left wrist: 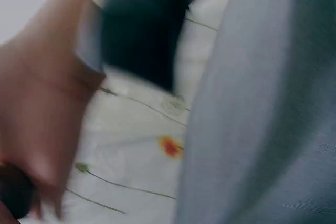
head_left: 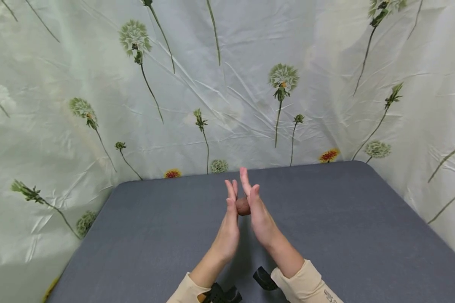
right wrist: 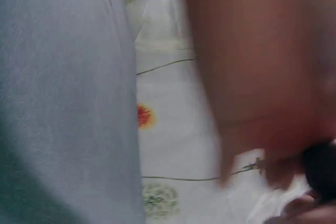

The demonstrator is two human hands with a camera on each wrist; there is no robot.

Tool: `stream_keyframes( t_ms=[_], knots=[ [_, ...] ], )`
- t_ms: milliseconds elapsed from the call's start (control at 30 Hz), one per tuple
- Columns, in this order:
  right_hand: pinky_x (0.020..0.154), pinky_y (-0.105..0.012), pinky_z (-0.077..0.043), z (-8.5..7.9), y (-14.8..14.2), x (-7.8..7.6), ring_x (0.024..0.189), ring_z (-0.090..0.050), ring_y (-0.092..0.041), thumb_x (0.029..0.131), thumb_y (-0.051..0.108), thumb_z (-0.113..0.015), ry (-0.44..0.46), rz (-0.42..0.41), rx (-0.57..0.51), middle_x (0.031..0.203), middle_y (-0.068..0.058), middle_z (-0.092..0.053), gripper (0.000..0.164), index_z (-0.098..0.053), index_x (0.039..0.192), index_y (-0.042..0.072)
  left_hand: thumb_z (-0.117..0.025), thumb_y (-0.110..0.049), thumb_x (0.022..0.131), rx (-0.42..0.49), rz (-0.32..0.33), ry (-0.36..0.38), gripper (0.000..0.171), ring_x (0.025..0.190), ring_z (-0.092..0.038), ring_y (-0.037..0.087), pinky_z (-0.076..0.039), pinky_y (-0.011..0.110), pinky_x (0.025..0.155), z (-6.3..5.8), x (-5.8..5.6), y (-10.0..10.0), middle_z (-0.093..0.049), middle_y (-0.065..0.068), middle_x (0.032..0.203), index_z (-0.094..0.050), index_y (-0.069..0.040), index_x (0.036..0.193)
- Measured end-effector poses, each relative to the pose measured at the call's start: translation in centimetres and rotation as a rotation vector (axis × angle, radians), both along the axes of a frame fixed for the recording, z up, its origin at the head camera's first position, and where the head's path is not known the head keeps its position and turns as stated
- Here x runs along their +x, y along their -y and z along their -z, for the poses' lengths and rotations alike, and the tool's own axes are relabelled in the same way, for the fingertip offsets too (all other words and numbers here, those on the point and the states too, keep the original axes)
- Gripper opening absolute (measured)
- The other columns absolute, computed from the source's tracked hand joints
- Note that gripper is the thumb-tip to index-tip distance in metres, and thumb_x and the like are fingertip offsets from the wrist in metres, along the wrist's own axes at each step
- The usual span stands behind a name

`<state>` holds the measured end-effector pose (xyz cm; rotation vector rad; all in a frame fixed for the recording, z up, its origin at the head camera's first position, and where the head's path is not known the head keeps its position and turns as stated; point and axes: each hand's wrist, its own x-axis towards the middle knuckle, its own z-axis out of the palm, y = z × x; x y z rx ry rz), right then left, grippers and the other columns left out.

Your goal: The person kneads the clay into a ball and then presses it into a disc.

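Note:
A small brown ball (head_left: 243,207) is pressed between the two hands above the grey table. The left hand (head_left: 227,233) stands on edge with its fingers straight, its palm side against the ball. Facing it, the right hand (head_left: 263,221) also has extended fingers and touches the ball from the other side, its fingertips reaching a little farther forward. In the left wrist view the ball (left wrist: 14,192) shows dark at the lower left corner. The right wrist view catches the ball (right wrist: 320,169) at the right edge, beside a blurred hand.
The grey table (head_left: 155,235) has rounded far corners and stretches out on both sides of the hands. Behind it hangs a pale, wrinkled curtain (head_left: 242,105) printed with flowers. Black camera mounts (head_left: 265,278) sit at the wrists, near cream sleeves (head_left: 301,280).

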<state>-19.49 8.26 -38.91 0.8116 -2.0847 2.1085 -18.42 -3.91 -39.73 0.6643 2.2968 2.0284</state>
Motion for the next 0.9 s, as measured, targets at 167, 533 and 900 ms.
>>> stream_keyframes(
  t_ms=[167, 533, 900],
  knots=[
    [0.13, -0.07, 0.006, 0.6, 0.5, -0.2, 0.168, 0.016, -0.029, 0.108, 0.069, 0.005, 0.088, -0.112, 0.03, 0.182, -0.004, 0.009, 0.086, 0.011, 0.172, 0.012, 0.006, -0.078, 0.103, 0.087, -0.01, -0.03, 0.082, 0.167, 0.022, 0.026, 0.009, 0.074, 0.127, -1.9, -0.2, 0.8, 0.017, -0.006, 0.181, 0.02, -0.032, 0.169],
    [0.129, -0.071, 0.006, 0.5, 2.0, 1.4, 0.168, 0.016, -0.033, 0.117, 0.05, -0.004, 0.003, -0.075, 0.091, 0.182, -0.005, 0.013, 0.069, 0.007, 0.172, 0.011, 0.007, -0.076, 0.104, 0.101, -0.094, 0.05, 0.08, 0.169, 0.013, 0.024, 0.009, 0.071, 0.129, -0.9, -1.9, 2.1, 0.009, -0.004, 0.182, 0.017, -0.033, 0.17],
    [0.13, -0.068, 0.01, 0.8, 0.2, -0.4, 0.168, 0.018, -0.028, 0.106, 0.073, 0.005, 0.144, -0.164, -0.023, 0.182, -0.004, 0.011, 0.089, 0.014, 0.171, 0.012, 0.008, -0.073, 0.105, 0.033, 0.017, -0.053, 0.077, 0.166, 0.022, 0.023, 0.011, 0.071, 0.128, -1.9, 0.5, 0.7, 0.02, -0.009, 0.179, 0.021, -0.032, 0.169]
  ],
)
